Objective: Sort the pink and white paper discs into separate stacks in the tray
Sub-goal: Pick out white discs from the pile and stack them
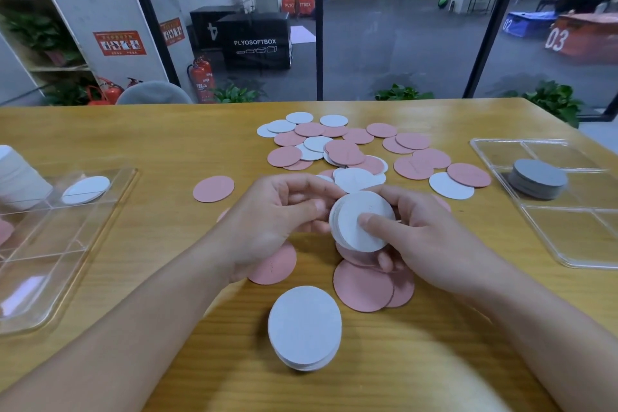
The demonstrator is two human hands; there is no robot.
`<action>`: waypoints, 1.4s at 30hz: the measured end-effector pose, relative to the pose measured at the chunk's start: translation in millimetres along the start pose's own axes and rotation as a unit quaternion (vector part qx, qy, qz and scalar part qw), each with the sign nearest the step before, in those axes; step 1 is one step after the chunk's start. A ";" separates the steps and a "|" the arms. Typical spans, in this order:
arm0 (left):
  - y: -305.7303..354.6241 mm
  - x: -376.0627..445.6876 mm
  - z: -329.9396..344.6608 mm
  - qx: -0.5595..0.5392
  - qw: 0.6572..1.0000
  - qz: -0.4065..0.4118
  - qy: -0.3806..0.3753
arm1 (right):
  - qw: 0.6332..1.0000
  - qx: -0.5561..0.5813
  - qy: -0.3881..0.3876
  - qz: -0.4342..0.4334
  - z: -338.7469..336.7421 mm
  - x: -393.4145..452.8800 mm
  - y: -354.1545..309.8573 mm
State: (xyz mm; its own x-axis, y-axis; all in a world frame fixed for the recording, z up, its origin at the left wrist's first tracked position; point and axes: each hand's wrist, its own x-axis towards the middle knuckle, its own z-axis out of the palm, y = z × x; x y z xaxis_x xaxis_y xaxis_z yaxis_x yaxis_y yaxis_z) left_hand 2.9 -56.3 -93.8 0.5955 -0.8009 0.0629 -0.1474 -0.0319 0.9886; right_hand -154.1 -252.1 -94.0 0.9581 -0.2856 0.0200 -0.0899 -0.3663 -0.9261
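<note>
- Wooden counter (150,144) runs under everything, with glass panels behind it looking onto a gym floor with plyo boxes.
- Both hands meet over the middle of the counter around a small held stack of white discs (363,221), tilted so its face turns toward the camera.
- Right hand (424,244): thumb lies flat on the stack's face and the fingers curl behind and under it, so this hand carries the stack.
- Left hand (281,211): fingers narrowly curled, thumb tip and fingertips touching the stack's left edge (squaring the edges, by my reading).
- Loose pink and white discs (351,150) lie scattered and overlapping on the far side of the hands; a few pink discs (363,284) lie directly under and just near of them.
- A taller white stack (304,328) stands on the counter nearest the body, between the forearms.
- The left clear tray (67,244) sits well apart to the left, with a white disc pile (86,190) in its far compartment and a pink edge showing at the frame's border.
- The right clear tray (568,237) holds only a grey disc stack (538,179).
- The deciding relation: the white compartment lies left of the held stack, so the left hand is nearer, though the right hand has the firmer hold; a hand-over or a cross-body reach seems called for.
</note>
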 end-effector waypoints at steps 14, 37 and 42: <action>-25.2 19.5 -22.0 0.471 0.881 0.028 0.042 | 0.999 -0.015 0.037 0.003 -0.9 2.3 2.4; -11.4 6.5 -19.4 0.291 0.946 0.036 0.137 | 0.999 -0.010 0.030 0.006 -1.3 1.2 1.3; -6.8 4.9 -18.6 0.177 0.977 0.058 0.102 | 0.999 0.017 0.028 0.003 -1.7 1.8 1.0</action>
State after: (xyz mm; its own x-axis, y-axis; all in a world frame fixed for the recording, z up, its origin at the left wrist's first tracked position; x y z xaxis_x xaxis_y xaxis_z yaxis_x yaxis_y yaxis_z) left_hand 21.5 -49.0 -97.7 0.6981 -0.6769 0.2332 -0.4653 -0.1814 0.8664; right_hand -152.9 -254.5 -94.3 0.9409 -0.3371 0.0335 -0.0859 -0.3333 -0.9389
